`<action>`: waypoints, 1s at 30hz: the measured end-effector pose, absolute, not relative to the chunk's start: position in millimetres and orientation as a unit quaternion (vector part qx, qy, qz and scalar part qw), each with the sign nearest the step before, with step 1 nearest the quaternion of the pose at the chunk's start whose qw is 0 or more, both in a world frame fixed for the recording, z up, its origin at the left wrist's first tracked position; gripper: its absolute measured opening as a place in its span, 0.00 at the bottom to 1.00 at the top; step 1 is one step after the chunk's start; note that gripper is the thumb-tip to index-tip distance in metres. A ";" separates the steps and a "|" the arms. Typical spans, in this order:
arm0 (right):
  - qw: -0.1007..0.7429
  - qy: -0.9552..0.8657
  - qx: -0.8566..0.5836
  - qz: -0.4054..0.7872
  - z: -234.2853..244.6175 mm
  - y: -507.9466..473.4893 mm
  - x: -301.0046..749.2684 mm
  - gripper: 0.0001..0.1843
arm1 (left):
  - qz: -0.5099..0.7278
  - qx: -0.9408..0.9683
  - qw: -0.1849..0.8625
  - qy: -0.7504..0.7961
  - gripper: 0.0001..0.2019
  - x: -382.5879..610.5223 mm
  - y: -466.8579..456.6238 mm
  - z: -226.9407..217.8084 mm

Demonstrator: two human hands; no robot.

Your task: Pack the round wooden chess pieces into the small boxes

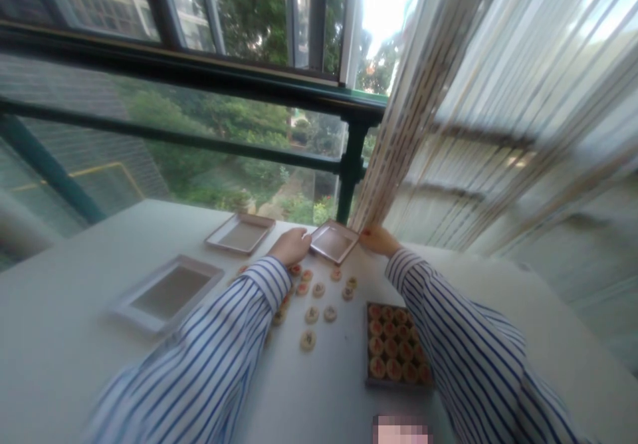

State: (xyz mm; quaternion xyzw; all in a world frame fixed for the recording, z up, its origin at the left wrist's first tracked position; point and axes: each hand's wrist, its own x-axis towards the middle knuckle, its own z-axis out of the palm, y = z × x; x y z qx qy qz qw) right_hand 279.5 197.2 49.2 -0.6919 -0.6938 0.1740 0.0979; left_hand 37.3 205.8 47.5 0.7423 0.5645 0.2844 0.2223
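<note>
At the far edge of the table, a shallow square tray [335, 241] is between my hands. My left hand [292, 247] grips its left side with the fingers closed. Its right corner is pinched in my right hand [379, 240]. Round wooden Chinese chess pieces [319, 290] with red or dark markings lie scattered below the tray. Some are partly hidden by my left sleeve. A square box [367, 344] beside my right forearm holds rows of similar pieces [391, 347], and the sleeve covers its right part.
Two more shallow trays are on the left: one at the far edge [209, 238], another nearer my left arm [212, 271]. The white table [64, 298] ends against a green railing [199, 139] and glass. A striped curtain [399, 111] hangs behind on the right.
</note>
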 end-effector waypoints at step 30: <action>0.373 -0.527 -0.657 0.390 58.8 182.6 281.9 0.11 | 0.357 0.705 0.203 0.578 0.18 40.6 200.5 53.4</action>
